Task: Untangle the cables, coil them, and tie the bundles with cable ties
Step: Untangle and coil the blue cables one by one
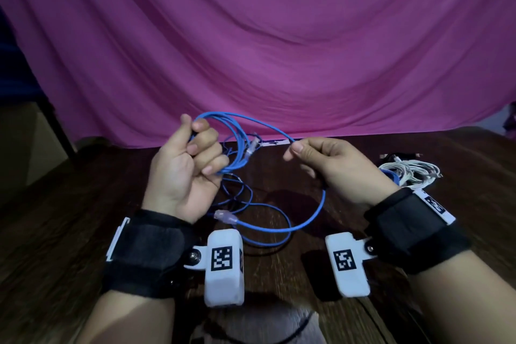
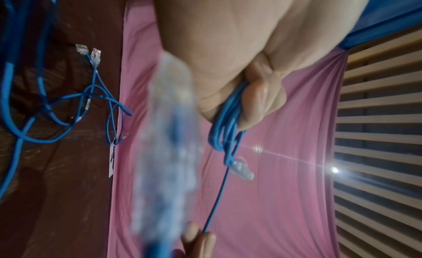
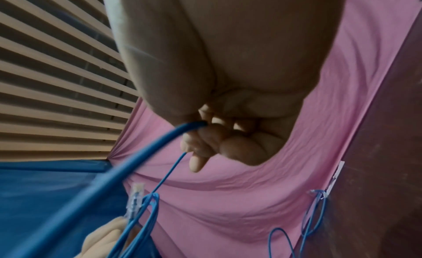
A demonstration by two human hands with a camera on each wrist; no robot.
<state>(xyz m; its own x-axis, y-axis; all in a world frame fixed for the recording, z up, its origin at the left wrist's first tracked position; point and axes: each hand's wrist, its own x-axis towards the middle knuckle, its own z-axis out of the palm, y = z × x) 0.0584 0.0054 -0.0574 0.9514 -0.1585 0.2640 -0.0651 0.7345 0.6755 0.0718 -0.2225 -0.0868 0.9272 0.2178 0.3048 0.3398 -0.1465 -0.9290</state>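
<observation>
Left hand (image 1: 185, 165) curls round thin, smooth blue cable (image 1: 312, 220) loops — right hand (image 1: 329, 165) pinches one strand; clear plug (image 1: 226, 218), apparently plastic, dangles.

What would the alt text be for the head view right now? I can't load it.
The left hand grips several loops of a blue network cable while the right hand pinches its loose run, the rest trailing onto the dark wooden table. A white cable bundle lies at right, with a pink cloth hanging behind.
</observation>
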